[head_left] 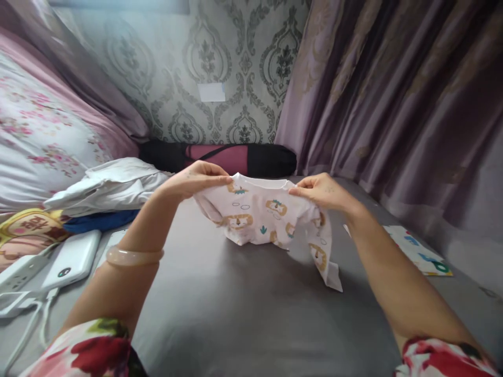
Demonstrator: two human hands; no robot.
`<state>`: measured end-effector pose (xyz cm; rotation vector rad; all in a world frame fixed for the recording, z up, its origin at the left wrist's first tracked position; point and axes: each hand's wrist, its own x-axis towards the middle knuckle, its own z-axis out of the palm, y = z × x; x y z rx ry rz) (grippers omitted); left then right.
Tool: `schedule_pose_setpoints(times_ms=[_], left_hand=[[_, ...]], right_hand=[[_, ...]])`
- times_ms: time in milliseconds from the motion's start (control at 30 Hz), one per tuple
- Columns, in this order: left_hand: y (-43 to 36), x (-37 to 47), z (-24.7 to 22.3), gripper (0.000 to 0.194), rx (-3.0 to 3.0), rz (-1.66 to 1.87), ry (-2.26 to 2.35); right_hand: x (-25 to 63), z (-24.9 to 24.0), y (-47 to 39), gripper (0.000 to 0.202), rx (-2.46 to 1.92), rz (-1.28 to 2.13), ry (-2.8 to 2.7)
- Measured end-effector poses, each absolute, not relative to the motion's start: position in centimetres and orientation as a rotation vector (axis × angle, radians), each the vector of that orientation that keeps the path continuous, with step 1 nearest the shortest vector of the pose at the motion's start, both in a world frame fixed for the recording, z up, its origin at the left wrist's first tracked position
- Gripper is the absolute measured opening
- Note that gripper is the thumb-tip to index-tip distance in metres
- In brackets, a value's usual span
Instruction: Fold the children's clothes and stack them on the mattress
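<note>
A small long-sleeved baby shirt (257, 212), pale pink with lion faces and a white neckband, hangs between my two hands above the grey sheet (251, 309). My left hand (200, 175) pinches it at the shoulder on the left of the neckline. On the other shoulder, the thumb and fingers of my right hand (320, 189) are closed on the cloth. One sleeve dangles below my right hand, its white cuff pointing down. The other sleeve is bunched under my left hand and partly hidden.
White folded clothes (113, 183) lie at the left beside a pillow (47, 131). Nearer are a white power bank (73, 259), a power strip (25, 272) and cables. A black and maroon bag (220, 157) lies along the wall. At the right are a printed booklet (418, 251) and purple curtains (393, 104).
</note>
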<state>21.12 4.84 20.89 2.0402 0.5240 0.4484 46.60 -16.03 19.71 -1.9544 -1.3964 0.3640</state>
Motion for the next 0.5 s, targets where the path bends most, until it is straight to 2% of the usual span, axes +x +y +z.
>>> schedule_pose_setpoints(times_ms=[233,367,500], left_hand=[[6.3,19.2,26.7,0.026,2.311,0.532,0.463],[7.8,19.1,27.9,0.033,2.418,0.536,0.407],[8.6,20.0,28.0,0.03,2.657,0.861,0.473]], right_hand=[[46.8,26.3,-15.6,0.046,-1.847,0.464,-1.64],[47.1,28.8,-15.0,0.042,-1.87,0.315,-1.727],[47.5,29.7,-13.6,0.036,-1.972,0.02,-1.741]])
